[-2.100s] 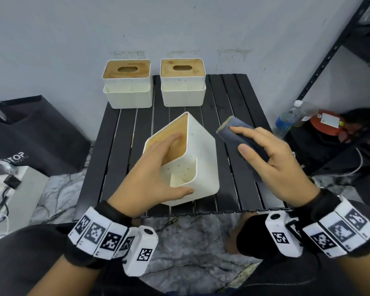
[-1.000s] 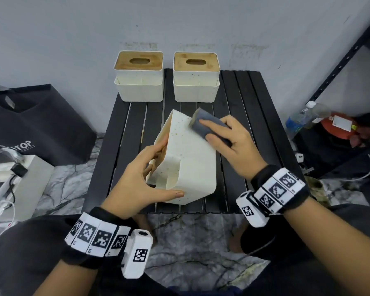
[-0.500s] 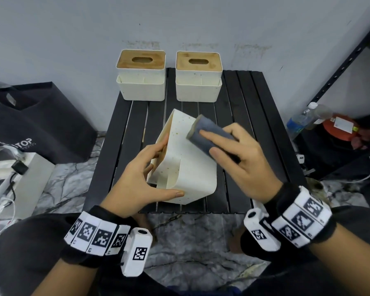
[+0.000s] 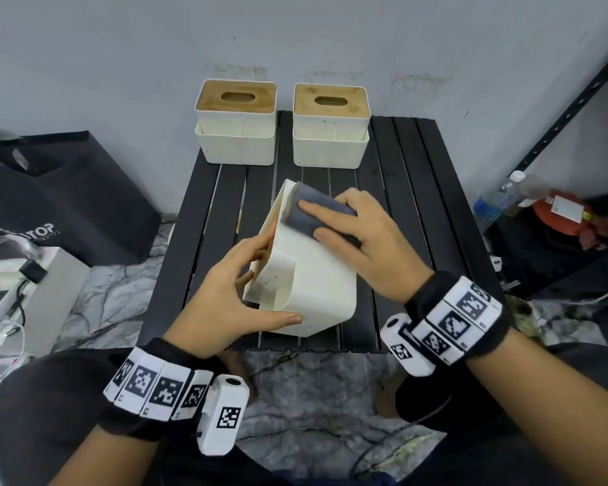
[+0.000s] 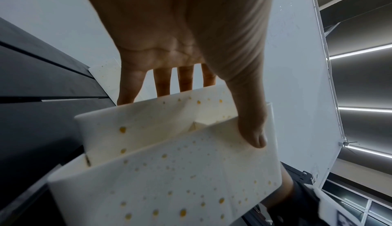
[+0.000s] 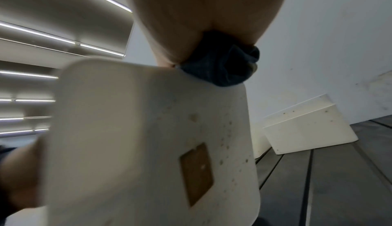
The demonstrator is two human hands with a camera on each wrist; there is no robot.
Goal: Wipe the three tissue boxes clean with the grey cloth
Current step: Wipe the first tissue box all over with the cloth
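Lying tipped on the black slatted table (image 4: 411,191), the speckled tissue box (image 4: 316,278) is sitting clamped in my left hand (image 4: 225,303), thumb along its near edge. My right hand (image 4: 365,243) is pressing the grey cloth (image 4: 306,215) flat-fingered against its far upper end. Two more boxes (image 4: 236,124) are standing behind. A bag (image 4: 50,205) is reading "TOP".

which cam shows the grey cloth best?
Head view: the grey cloth lies folded under the right hand, pressed on the far end of the tipped tissue box. Right wrist shows only a bunched edge of it below the palm. Left wrist shows none of it.
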